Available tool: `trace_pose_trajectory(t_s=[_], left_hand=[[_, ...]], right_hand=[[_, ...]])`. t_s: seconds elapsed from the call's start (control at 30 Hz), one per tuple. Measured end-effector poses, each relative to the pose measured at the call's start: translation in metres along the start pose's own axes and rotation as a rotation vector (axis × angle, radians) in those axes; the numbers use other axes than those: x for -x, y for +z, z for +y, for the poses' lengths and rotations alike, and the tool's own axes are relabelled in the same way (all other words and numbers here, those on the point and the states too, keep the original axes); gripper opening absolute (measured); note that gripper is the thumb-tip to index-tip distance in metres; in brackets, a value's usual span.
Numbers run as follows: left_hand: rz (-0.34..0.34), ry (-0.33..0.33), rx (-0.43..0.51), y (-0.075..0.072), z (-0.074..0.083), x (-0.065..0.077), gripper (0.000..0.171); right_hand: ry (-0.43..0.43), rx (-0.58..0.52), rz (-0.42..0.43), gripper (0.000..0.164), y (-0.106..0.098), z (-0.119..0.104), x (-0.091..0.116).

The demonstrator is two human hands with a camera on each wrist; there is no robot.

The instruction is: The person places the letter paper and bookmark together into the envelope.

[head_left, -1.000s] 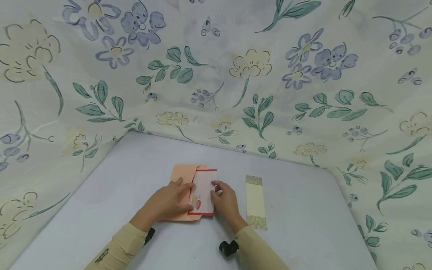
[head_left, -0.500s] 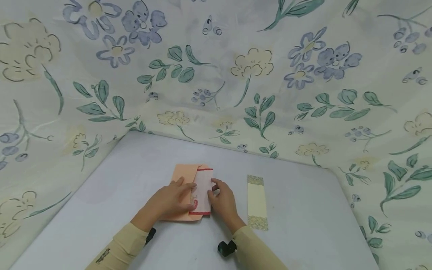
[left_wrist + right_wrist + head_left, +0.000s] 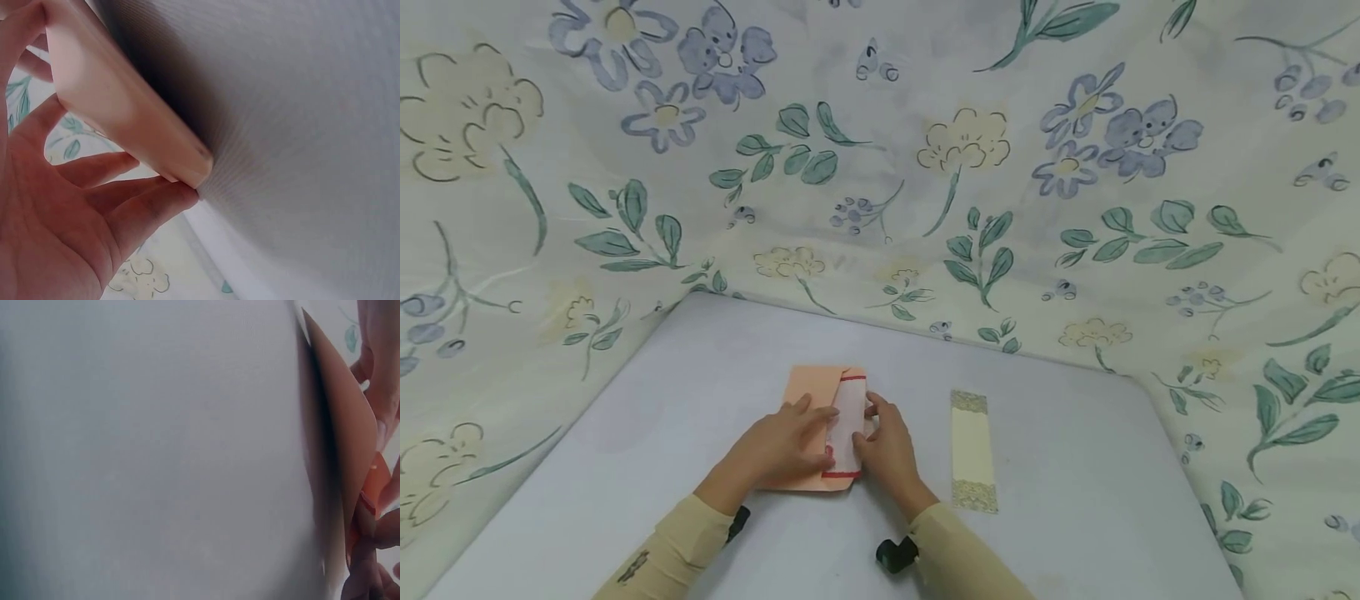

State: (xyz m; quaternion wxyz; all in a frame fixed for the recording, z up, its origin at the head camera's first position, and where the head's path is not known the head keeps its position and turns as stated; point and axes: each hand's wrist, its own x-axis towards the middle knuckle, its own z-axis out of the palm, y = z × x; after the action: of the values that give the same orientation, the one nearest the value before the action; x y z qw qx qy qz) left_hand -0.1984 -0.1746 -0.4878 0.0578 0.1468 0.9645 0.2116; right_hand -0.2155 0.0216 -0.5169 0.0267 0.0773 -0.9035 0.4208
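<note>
A peach envelope (image 3: 808, 385) lies on the white table in the head view, its opening facing right. My left hand (image 3: 767, 454) holds it, thumb and index finger at the opening's edge; in the left wrist view the fingers touch the bulging envelope (image 3: 119, 94) along its edge. Partly inside the envelope is a white card (image 3: 848, 417) with red bands at its two ends and a red print low down. My right hand (image 3: 889, 454) pinches the card's outer right edge. The part of the card within the envelope is hidden.
To the right lies a cream paper strip (image 3: 972, 437) with floral bands at both ends. Black wrist devices (image 3: 897, 554) sit under the sleeves. A flower-patterned curtain (image 3: 880, 167) rises along the table's back and sides.
My right hand has moved left with the card, which has slid further into the envelope, so a narrower part shows. The left hand and envelope have stayed nearly in place.
</note>
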Motion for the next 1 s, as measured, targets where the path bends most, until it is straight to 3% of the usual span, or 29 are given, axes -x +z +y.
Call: trace_pose_trajectory(t_s=[0.3,0.6,1.0], left_hand=[[-0.003,0.026,-0.007,0.002,-0.001,-0.003,0.072],[0.003,0.014,-0.004,0.000,-0.004,-0.001,0.071],[0.036,0.054,-0.008,0.000,-0.003,0.002,0.071]], right_hand=[[0.013,0.118,0.002,0.060,0.007,-0.007,-0.003],[0.010,0.040,-0.042,0.066,0.006,-0.015,-0.004],[-0.062,0.014,-0.066,0.067,0.014,-0.017,-0.007]])
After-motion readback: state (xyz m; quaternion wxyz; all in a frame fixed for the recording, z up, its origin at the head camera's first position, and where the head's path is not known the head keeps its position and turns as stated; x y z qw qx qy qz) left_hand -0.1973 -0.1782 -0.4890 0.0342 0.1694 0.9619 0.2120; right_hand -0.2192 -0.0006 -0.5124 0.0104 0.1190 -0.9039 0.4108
